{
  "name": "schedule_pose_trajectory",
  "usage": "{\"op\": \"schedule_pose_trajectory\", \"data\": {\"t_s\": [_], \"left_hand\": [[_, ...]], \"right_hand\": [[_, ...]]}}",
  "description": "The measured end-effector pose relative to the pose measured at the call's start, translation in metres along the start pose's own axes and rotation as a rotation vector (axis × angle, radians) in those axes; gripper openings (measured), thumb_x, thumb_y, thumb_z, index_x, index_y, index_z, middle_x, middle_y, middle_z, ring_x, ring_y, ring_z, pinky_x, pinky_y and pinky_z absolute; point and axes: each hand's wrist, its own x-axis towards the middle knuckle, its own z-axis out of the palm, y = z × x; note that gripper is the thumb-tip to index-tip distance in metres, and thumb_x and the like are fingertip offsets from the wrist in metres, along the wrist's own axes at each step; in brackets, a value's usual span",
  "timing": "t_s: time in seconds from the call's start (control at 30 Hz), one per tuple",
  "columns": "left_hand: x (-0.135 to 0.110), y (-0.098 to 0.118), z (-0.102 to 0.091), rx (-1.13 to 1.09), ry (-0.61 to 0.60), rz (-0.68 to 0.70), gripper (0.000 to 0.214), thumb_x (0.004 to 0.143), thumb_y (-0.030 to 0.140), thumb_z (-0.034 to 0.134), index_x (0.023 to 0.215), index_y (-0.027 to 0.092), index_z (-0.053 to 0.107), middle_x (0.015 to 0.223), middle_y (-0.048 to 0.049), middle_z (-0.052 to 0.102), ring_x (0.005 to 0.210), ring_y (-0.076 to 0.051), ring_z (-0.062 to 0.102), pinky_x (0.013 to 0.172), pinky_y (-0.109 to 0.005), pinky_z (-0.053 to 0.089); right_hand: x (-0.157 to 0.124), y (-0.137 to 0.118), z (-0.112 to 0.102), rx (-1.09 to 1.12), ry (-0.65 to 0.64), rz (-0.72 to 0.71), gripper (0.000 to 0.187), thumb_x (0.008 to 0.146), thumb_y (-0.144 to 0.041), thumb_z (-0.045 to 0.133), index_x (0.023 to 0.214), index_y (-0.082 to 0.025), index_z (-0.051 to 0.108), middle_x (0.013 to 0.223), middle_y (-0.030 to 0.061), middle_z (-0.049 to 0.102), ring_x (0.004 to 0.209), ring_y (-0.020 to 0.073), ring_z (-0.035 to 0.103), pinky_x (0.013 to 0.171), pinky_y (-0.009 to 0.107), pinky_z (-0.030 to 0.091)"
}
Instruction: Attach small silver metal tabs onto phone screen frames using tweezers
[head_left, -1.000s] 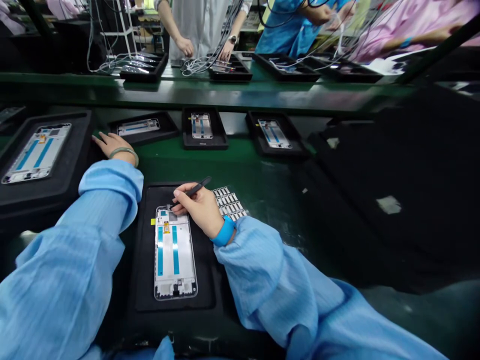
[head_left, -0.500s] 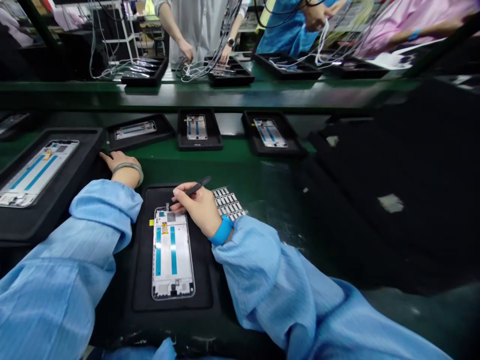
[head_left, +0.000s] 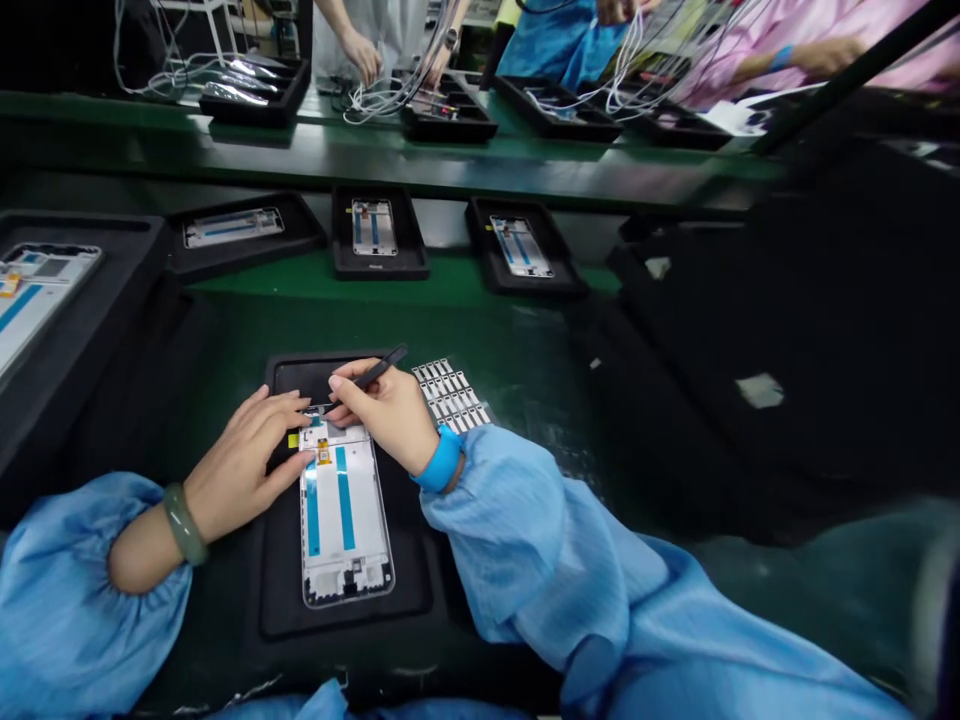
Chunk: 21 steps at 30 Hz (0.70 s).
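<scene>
A phone frame point(head_left: 364, 520) with blue strips lies face down in the black foam tray point(head_left: 274, 605) before me. My right hand point(head_left: 386, 410) grips dark tweezers point(head_left: 382, 368), whose tip end is over the frame's upper edge, partly hidden by my fingers. From the left, my left hand point(head_left: 251, 460) reaches across with fingers apart, fingertips at the frame's upper left corner by a yellow tab point(head_left: 293, 440). Just right of my right hand lies a sheet of small metallic-looking pieces point(head_left: 450, 395).
More phone frames rest in black trays along the back: a left tray point(head_left: 304, 240), a middle tray point(head_left: 382, 268) and a right tray point(head_left: 547, 282). A larger tray point(head_left: 112, 270) sits at far left. Dark stacked material point(head_left: 787, 300) rises at right. People work across the green bench point(head_left: 480, 170).
My left hand has come from the large left tray to the upper left of the phone frame. My right hand stays at the frame's top with the tweezers. The view has shifted slightly.
</scene>
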Motion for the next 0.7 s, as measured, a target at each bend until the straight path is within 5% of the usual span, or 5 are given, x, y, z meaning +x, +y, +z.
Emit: {"op": "schedule_pose_trajectory", "data": {"t_s": [0.7], "left_hand": [[0.0004,-0.0014,0.0051,-0.042,0.015,-0.007,0.029,0.084,0.034,0.049,0.11,0.022,0.05,0.121,-0.0092,0.055,0.123,-0.023,0.044,0.108,-0.051,0.025]], "right_hand": [[-0.0023,0.0026,0.0009,-0.068,0.011,0.01,0.02,0.074,-0.032,0.062,0.087,-0.016,0.057,0.061,-0.003,0.06,0.055,0.0133,0.067,0.053,0.024,0.057]]}}
